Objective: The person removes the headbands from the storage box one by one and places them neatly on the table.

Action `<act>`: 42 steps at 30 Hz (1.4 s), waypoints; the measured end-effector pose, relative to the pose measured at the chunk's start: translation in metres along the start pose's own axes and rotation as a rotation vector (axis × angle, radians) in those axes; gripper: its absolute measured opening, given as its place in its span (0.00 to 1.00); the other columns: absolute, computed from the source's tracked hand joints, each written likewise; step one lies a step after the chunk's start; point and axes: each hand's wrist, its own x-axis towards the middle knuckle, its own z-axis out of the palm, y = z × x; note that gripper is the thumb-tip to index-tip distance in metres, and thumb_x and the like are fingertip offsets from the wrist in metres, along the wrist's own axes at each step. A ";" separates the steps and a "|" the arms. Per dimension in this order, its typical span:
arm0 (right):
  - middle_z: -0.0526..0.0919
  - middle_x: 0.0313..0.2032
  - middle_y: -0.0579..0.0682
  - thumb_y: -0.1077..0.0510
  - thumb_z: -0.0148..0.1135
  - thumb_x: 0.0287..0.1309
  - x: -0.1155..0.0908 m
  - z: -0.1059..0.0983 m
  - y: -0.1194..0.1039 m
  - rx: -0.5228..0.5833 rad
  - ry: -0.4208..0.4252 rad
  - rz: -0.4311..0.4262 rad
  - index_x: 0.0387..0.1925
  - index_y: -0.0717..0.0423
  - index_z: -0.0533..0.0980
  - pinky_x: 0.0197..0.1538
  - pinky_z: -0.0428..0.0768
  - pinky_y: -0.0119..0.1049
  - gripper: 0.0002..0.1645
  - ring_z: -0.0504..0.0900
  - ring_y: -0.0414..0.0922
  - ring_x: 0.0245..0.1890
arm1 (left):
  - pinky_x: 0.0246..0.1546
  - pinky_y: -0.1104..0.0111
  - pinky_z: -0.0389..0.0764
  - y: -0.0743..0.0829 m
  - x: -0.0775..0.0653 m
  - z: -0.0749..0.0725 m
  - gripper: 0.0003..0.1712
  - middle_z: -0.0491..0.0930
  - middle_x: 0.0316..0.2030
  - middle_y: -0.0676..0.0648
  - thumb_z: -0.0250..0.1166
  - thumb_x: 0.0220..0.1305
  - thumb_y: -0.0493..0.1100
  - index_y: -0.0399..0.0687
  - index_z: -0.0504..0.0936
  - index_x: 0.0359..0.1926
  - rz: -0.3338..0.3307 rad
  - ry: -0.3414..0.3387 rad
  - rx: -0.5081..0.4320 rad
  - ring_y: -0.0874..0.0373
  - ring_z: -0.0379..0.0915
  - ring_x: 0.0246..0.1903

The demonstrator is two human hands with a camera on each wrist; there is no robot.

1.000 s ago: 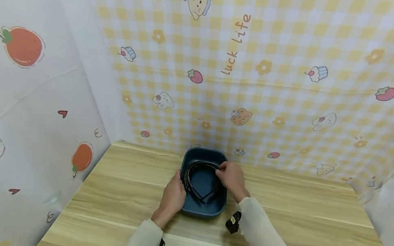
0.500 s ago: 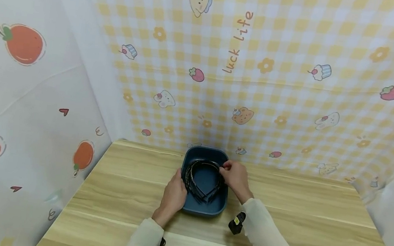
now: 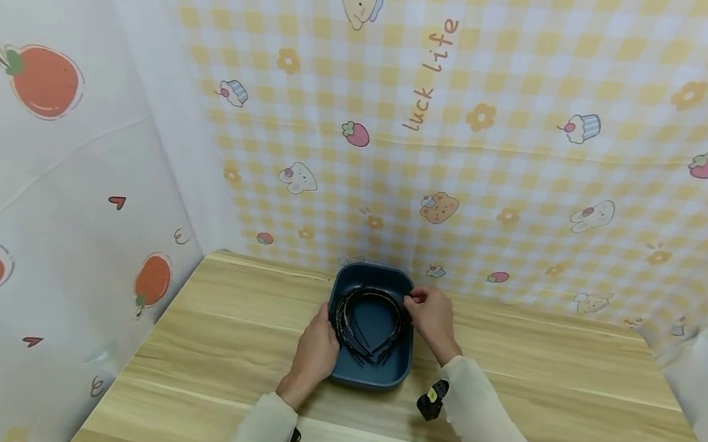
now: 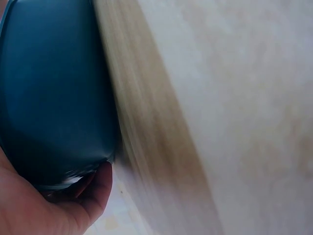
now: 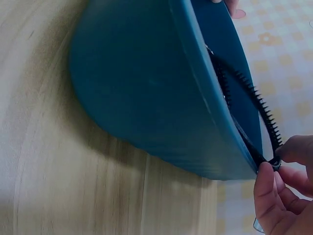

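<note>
A dark blue plastic bin (image 3: 364, 378) stands on the table, with several black headbands (image 3: 349, 335) lying looped inside it. My left hand (image 3: 315, 347) grips the bin's left side; in the left wrist view, fingers (image 4: 100, 193) bend round its lower edge. At the right rim, my right hand (image 3: 434, 321) pinches a black toothed headband (image 5: 266, 115) between thumb and fingertips. That headband arches up along the rim in the right wrist view. From the head view, the pinched end is partly hidden by the fingers.
The wood-grain table (image 3: 539, 391) spreads to both sides of the bin. Behind it hangs a yellow checked cloth (image 3: 506, 173), close to the bin's far edge. A white printed sheet (image 3: 69, 164) covers the left side. Small black devices (image 3: 431, 400) sit at the wrists.
My right hand has moved a little to the right, toward the bin's right rim, with the headband. The left hand stays at the bin's left side. The head view shifts slightly.
</note>
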 end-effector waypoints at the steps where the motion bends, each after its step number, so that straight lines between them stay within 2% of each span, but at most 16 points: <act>1: 0.81 0.27 0.50 0.56 0.62 0.51 0.001 -0.001 0.001 0.016 -0.004 0.006 0.33 0.58 0.80 0.20 0.74 0.32 0.10 0.75 0.39 0.16 | 0.45 0.56 0.72 0.000 0.000 0.000 0.27 0.68 0.56 0.36 0.43 0.66 0.35 0.33 0.56 0.65 -0.001 0.001 -0.004 0.44 0.70 0.48; 6: 0.81 0.30 0.53 0.56 0.61 0.52 0.003 -0.006 0.005 0.085 -0.033 0.032 0.36 0.60 0.80 0.21 0.76 0.32 0.12 0.78 0.45 0.21 | 0.44 0.56 0.73 0.001 -0.001 -0.001 0.27 0.70 0.54 0.36 0.43 0.65 0.35 0.33 0.56 0.65 0.007 0.010 -0.003 0.43 0.71 0.47; 10: 0.80 0.31 0.55 0.57 0.61 0.53 0.003 -0.010 0.008 0.163 -0.065 0.055 0.36 0.60 0.79 0.24 0.79 0.37 0.12 0.80 0.54 0.28 | 0.43 0.56 0.73 0.000 0.000 0.000 0.26 0.71 0.53 0.36 0.43 0.65 0.34 0.33 0.57 0.64 0.017 0.021 0.011 0.43 0.72 0.46; 13: 0.81 0.32 0.56 0.57 0.60 0.54 0.005 -0.015 0.012 0.194 -0.086 0.065 0.37 0.61 0.79 0.26 0.79 0.40 0.12 0.80 0.56 0.30 | 0.44 0.56 0.73 -0.001 0.000 0.000 0.26 0.70 0.53 0.36 0.43 0.65 0.34 0.33 0.57 0.64 0.015 0.020 0.012 0.43 0.71 0.47; 22: 0.81 0.32 0.57 0.56 0.59 0.55 0.010 -0.031 0.022 0.178 -0.102 0.071 0.38 0.61 0.79 0.26 0.79 0.39 0.13 0.80 0.53 0.30 | 0.45 0.56 0.73 -0.002 0.001 0.001 0.27 0.70 0.54 0.36 0.44 0.64 0.34 0.33 0.57 0.64 -0.002 0.018 0.007 0.44 0.71 0.48; 29: 0.81 0.36 0.58 0.56 0.57 0.57 0.011 -0.043 0.035 0.172 -0.134 0.103 0.40 0.62 0.78 0.26 0.79 0.35 0.14 0.78 0.45 0.30 | 0.43 0.56 0.73 -0.002 0.002 0.003 0.27 0.71 0.53 0.36 0.43 0.65 0.35 0.34 0.57 0.65 -0.008 0.015 0.011 0.44 0.72 0.46; 37: 0.80 0.38 0.58 0.55 0.55 0.58 0.009 -0.055 0.046 0.149 -0.167 0.106 0.44 0.61 0.77 0.29 0.79 0.36 0.16 0.78 0.48 0.33 | 0.45 0.56 0.72 -0.001 0.002 0.001 0.27 0.70 0.53 0.36 0.43 0.65 0.35 0.34 0.56 0.65 -0.010 0.011 0.002 0.44 0.71 0.47; 42: 0.79 0.41 0.60 0.54 0.54 0.59 0.009 -0.061 0.053 0.132 -0.174 0.119 0.47 0.62 0.76 0.30 0.79 0.36 0.18 0.78 0.46 0.33 | 0.46 0.56 0.72 -0.001 0.001 0.001 0.27 0.70 0.54 0.36 0.43 0.65 0.35 0.34 0.56 0.65 -0.014 0.006 -0.006 0.44 0.70 0.49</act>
